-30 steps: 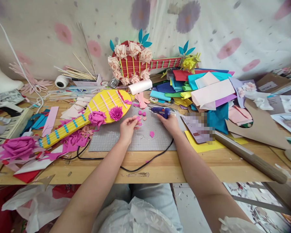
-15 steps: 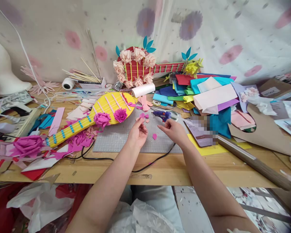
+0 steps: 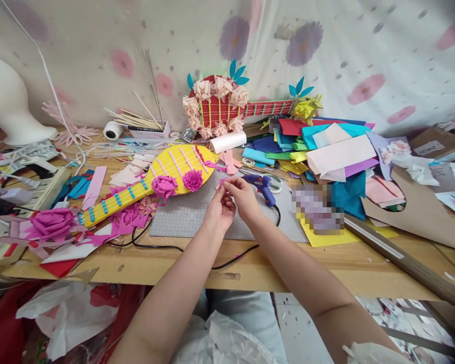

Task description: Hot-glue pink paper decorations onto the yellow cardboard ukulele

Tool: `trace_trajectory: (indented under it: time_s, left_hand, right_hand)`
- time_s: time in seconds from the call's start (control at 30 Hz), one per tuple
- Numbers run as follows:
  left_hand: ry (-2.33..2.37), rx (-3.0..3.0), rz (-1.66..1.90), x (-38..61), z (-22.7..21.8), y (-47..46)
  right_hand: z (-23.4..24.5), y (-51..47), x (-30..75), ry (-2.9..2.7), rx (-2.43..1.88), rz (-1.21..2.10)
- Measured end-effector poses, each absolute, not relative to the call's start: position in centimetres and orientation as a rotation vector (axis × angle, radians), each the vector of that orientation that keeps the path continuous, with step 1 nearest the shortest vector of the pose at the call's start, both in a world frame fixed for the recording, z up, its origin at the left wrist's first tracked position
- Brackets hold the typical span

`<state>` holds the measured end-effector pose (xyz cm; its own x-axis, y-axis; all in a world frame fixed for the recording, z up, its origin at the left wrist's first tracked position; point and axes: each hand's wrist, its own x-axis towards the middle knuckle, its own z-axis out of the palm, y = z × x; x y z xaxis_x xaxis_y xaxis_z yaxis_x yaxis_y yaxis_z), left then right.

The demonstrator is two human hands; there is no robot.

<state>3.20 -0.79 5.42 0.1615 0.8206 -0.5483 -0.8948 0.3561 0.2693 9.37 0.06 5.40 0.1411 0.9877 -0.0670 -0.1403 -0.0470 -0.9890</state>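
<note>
My left hand [image 3: 220,210] is closed, pinching a small magenta paper petal [image 3: 222,182] that shows above the fingertips. The closed fingers of my right hand [image 3: 243,196] meet the left fingertips at this piece. Both hands are over the grey cutting mat [image 3: 182,222]. Just right of them lies a blue glue gun [image 3: 263,188], its cord leading forward. To the left rests a yellow paper lute [image 3: 170,167] with a magenta paper rose [image 3: 164,187] and another magenta flower [image 3: 192,180] on its body. My hands hide part of the mat and any pieces there.
Behind stands a red lute [image 3: 222,108] with pale pink roses. Coloured paper sheets [image 3: 337,151] are heaped at the right, near a wooden-handled tool [image 3: 402,258] and a pixelated patch. Magenta scraps [image 3: 131,217] and a black cord [image 3: 155,246] lie left; scissors [image 3: 276,183] are behind the glue gun.
My right hand has moved left from beside the glue gun to meet my left hand at the petal. The loose petals seen on the mat are now mostly hidden. The view has shifted slightly.
</note>
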Motion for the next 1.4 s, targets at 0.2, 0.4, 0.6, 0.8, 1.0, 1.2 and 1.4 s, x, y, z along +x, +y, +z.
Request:
trace_trajectory:
  time_s: [0.2, 0.4, 0.6, 0.8, 1.0, 1.2, 1.4]
  left_hand:
    - [1.205, 0.827, 1.501, 0.9, 5.9, -1.6]
    - [1.889, 2.025, 1.303, -3.3, 7.5, 1.2]
    - [2.023, 2.172, 1.037, -4.3, 7.5, 4.2]
    - [1.93, 1.987, 1.05, -6.5, 6.9, 5.2]
    - [1.79, 1.876, 1.129, -7.6, 5.9, 5.2]
    - [1.662, 1.834, 1.224, -8.2, 4.3, 5.6]
    - [1.657, 1.823, 1.235, -8.5, 4.1, 5.8]
  right_hand:
    - [5.4, 1.5, 9.8, -0.974, -1.105, 1.116]
    - [7.1, 3.3, 10.7, -1.196, -1.237, 1.288]
    - [8.2, 4.7, 10.1, -1.556, -1.37, 1.283]
    - [9.2, 6.0, 9.2, -1.842, -1.479, 1.112]
    - [9.4, 7.6, 8.2, -2.141, -1.564, 0.944]
    - [9.4, 8.1, 7.3, -2.28, -1.556, 0.895]
    - [10.0, 7.8, 6.6, -2.292, -1.576, 0.937]
